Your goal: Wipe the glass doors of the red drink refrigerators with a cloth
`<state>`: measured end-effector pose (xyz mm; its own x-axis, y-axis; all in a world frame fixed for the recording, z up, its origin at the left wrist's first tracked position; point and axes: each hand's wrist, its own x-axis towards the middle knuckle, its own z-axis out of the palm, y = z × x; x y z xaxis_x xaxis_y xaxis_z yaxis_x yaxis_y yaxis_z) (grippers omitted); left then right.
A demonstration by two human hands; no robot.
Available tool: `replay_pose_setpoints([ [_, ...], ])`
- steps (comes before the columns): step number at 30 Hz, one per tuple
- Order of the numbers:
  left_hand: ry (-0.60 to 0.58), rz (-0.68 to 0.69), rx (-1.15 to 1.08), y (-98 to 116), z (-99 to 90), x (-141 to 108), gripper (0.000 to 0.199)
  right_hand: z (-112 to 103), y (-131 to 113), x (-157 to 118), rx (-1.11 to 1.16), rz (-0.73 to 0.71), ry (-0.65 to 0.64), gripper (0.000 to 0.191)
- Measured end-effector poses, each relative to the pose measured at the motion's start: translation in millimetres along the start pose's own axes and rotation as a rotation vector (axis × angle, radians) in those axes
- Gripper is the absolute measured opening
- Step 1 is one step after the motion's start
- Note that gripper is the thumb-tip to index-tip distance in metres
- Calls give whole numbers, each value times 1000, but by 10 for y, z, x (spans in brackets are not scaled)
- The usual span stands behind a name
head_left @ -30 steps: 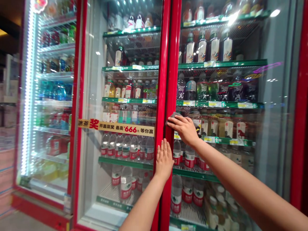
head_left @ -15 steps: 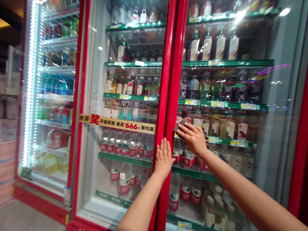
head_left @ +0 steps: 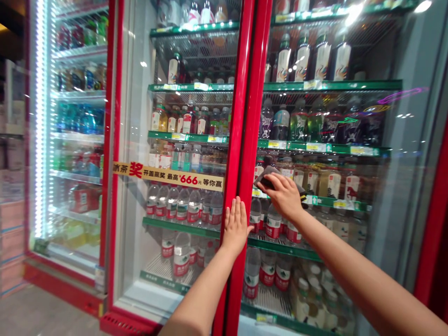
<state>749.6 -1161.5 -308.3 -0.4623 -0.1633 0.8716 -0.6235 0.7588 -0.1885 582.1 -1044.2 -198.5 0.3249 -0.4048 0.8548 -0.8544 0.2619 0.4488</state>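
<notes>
My left hand lies flat with fingers stretched upward on the red door frame of a drinks fridge. Just to its right, my right hand presses a dark grey cloth against the glass of the right door. Part of the cloth is hidden under the fingers and palm. Behind the glass stand rows of bottles on green-edged shelves, among them water bottles with red labels below my right hand.
A gold strip with printed writing runs across the left door. Further left is another lit fridge with a red frame. Pink boxes are stacked at the far left. Lights reflect on the right glass.
My right hand has shifted slightly right on the glass with the cloth, which now shows more beyond the fingers. My left hand stays on the frame. The view has moved slightly.
</notes>
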Motion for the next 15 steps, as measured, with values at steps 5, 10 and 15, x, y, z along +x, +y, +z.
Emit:
replay_pose_setpoints([
  [5,-31,4,3,-6,-7,0,128,82,-320,34,15,58,-6,44],
  [10,-25,5,-7,-6,10,12,130,22,-229,-450,114,-301,-119,30],
  [15,5,13,-4,0,25,21,130,-43,48,-88,27,-1,-41,39],
])
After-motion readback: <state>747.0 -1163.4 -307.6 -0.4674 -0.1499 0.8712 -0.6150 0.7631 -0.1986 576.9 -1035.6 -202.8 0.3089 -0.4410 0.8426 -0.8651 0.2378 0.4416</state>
